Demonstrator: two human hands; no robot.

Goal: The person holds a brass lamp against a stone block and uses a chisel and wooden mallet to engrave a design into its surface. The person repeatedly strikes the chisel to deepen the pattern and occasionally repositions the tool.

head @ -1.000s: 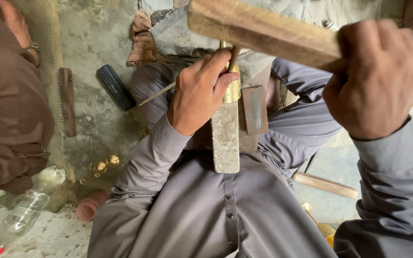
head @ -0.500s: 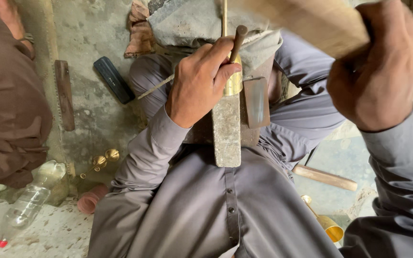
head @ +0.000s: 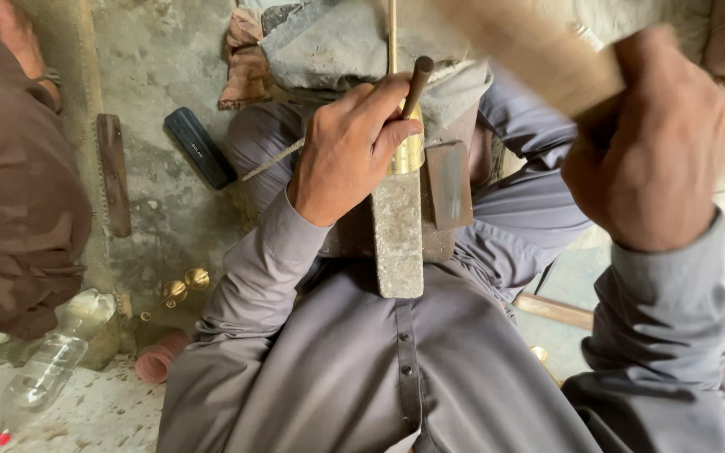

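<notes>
Rough concrete floor [head: 161, 75] under bottle [head: 44, 369]

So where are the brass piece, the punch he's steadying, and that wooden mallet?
brass piece [head: 410, 153]: head view, on its shiny side.
punch [head: 418, 80]: head view, on the dark shaft.
wooden mallet [head: 530, 50]: head view, on the blurred wooden head.

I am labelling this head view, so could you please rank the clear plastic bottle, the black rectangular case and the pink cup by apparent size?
1. Clear plastic bottle, lying on the floor, looks largest.
2. Black rectangular case, clearly shorter.
3. Pink cup, smallest, though it is partly hidden by the sleeve.
</notes>
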